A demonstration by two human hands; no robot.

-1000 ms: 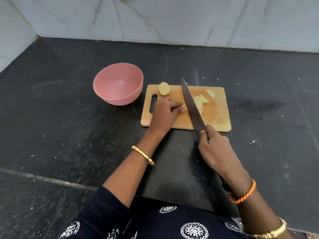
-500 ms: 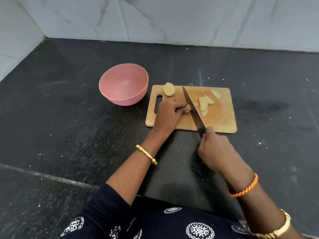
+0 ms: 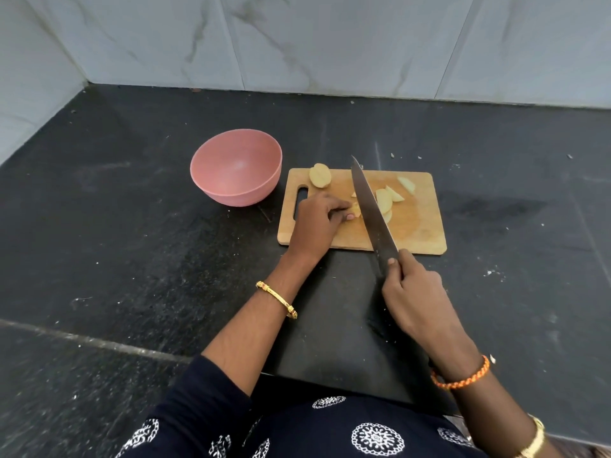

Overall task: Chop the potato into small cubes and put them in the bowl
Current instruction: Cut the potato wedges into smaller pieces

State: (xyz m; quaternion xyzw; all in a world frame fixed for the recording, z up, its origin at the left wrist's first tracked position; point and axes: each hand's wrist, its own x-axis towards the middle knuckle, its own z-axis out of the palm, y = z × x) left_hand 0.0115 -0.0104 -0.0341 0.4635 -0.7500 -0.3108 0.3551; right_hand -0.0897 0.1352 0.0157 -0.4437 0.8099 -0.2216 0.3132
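Since half a second ago the knife [image 3: 373,209] has lifted, its tip now raised over the far edge of the wooden cutting board [image 3: 420,233], blade slanting back to the right hand [image 3: 413,292], which is wrapped tight around the handle, forefinger on the spine. No writing is legible anywhere. Left hand [image 3: 314,226] curls over a small potato piece [image 3: 355,210], fingertips pinching it against the board. Cut wedges [image 3: 390,198] lie right of the blade; a potato half [image 3: 320,175] sits near the board's handle slot. Just left of the board stands the pink bowl [image 3: 236,166].
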